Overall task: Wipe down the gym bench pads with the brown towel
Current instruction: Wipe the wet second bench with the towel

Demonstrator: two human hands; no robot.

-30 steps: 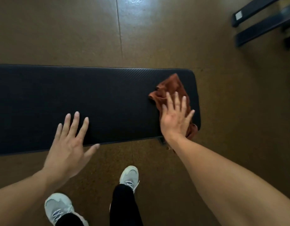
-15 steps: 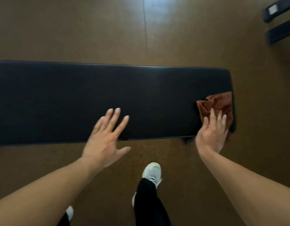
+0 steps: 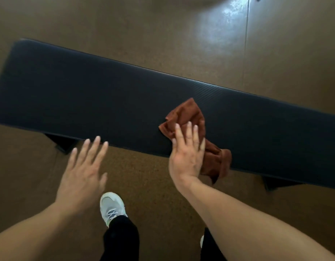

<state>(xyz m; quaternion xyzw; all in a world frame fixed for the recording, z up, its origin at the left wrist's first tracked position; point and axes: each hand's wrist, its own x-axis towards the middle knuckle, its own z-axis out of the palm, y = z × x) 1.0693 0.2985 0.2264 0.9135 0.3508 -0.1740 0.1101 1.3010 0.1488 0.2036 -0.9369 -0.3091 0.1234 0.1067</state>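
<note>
Closest to me, at the bottom of the view, I see my two bare forearms reaching forward and, between them, a leg in dark trousers ending in a pale grey sneaker (image 3: 112, 207) planted on the brown floor (image 3: 144, 31). A sliver of a second shoe shows beside my right forearm, mostly hidden.

My left hand (image 3: 83, 172) is spread, fingers straight and apart, holding nothing. Its palm sits over the floor and its fingertips reach to the near edge of the desk pad; I cannot tell whether they touch the pad or hover above it.

My right hand (image 3: 188, 153) lies flat with straight fingers on the brown towel (image 3: 185, 115), pressing it down onto the pad rather than pinching it. The towel is crumpled: one bunched part fans out past my fingertips on top of the pad, and another part spills to the right of my palm and hangs over the pad's near edge.

The desk (image 3: 87, 95), a long dark padded gym bench with a fine ribbed texture, runs across the view, tilted so its left end sits higher in the frame and its right end runs out of the picture. Dark frame pieces (image 3: 61, 143) show beneath its near edge at left and at right.

Beyond it, the floor carries a thin seam line and a bright patch of reflected light at the upper right.
</note>
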